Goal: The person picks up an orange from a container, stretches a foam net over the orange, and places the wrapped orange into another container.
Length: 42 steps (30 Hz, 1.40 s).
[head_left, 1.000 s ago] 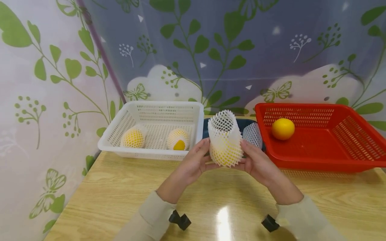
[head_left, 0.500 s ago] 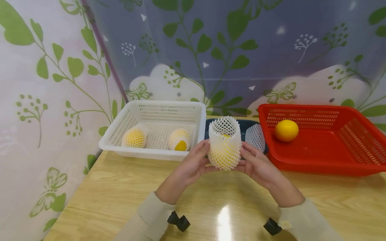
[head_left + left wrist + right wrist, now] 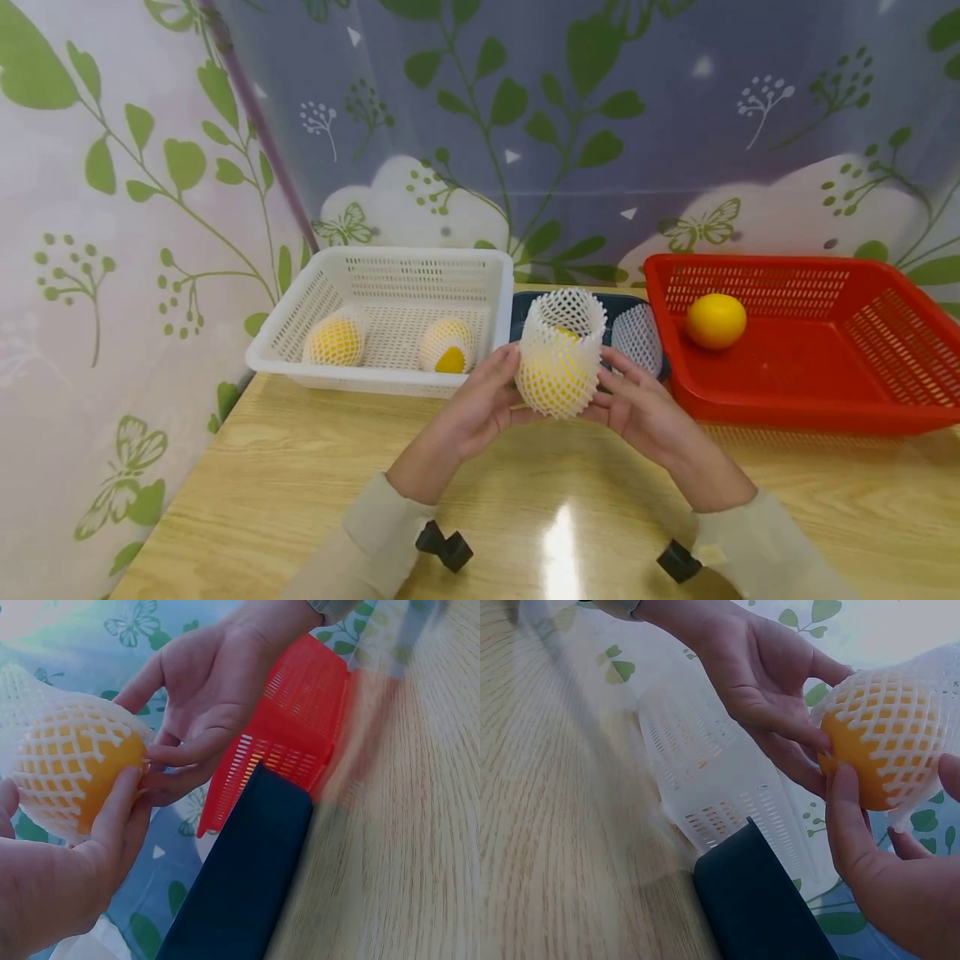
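Both hands hold up an orange (image 3: 557, 385) wrapped in a white foam net sleeve (image 3: 566, 310). The left hand (image 3: 480, 404) grips its left side, and the right hand (image 3: 641, 408) grips its right side, thumbs at the sides and fingers beneath. At the top the sleeve stands open like a collar, with a bit of bare fruit showing inside. From the left wrist view, the orange's bare underside (image 3: 120, 772) pokes out of the sleeve's lower end, with fingertips against it. The right wrist view also shows this bare part (image 3: 844, 746).
On the left, a white basket (image 3: 420, 379) holds two net-wrapped oranges. A bare orange (image 3: 716, 321) lies in the red basket (image 3: 810, 358) on the right. Between them, a dark blue tray (image 3: 622, 300) holds an empty-looking foam net (image 3: 637, 337). A patterned curtain stands behind the wooden table (image 3: 315, 483).
The sleeve's upper end has dropped a little and looks shorter; the orange's top now shows inside its opening. Both hands keep their hold, with only slight movement.
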Available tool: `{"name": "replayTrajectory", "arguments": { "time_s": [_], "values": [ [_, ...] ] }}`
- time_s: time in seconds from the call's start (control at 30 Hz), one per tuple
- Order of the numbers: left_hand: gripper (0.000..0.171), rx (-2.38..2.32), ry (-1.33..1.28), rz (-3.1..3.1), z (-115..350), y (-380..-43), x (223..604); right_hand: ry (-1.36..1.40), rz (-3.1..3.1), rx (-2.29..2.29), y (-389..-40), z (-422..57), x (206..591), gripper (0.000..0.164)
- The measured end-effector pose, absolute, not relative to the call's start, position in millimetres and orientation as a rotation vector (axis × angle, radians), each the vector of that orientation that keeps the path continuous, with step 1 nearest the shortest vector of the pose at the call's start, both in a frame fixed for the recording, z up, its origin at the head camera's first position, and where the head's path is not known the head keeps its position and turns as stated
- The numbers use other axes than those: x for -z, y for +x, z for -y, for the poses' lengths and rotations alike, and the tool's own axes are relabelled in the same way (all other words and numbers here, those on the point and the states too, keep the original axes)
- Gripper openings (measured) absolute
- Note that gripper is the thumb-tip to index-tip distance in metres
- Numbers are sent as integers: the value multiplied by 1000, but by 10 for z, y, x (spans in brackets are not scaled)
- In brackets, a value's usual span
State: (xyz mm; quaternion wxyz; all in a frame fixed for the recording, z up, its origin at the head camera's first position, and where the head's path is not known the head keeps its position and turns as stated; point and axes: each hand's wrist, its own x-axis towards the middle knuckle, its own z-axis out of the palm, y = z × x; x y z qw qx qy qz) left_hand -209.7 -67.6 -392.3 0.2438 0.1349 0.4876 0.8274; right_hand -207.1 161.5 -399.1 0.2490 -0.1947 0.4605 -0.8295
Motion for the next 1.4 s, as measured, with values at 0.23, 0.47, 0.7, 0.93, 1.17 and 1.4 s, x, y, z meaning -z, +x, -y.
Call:
{"name": "replayTrajectory", "arguments": {
  "time_s": [0.23,0.47,0.7,0.93,1.17,1.4],
  "values": [
    [57,-2259,330,-1362,662,-2107,3965,-474,-1240,2246,-2095,-1620,4009,42],
    [50,-2260,285,-1347,621,-2096,4003,-508,-1325,2198,-2107,-1631,3985,43],
    [42,-2278,274,-1344,555,-2078,4035,-511,-1370,2189,-2104,-1655,3975,45],
    [40,-2270,299,-1281,571,-2064,4007,-516,-1357,2201,-2106,-1669,3962,42],
    [48,-2222,338,-1273,593,-2074,3993,-537,-1382,2189,-2099,-1679,3929,40],
    [49,-2210,345,-1322,571,-2070,4007,-583,-1373,2138,-2088,-1708,3949,40]
  ]
}}
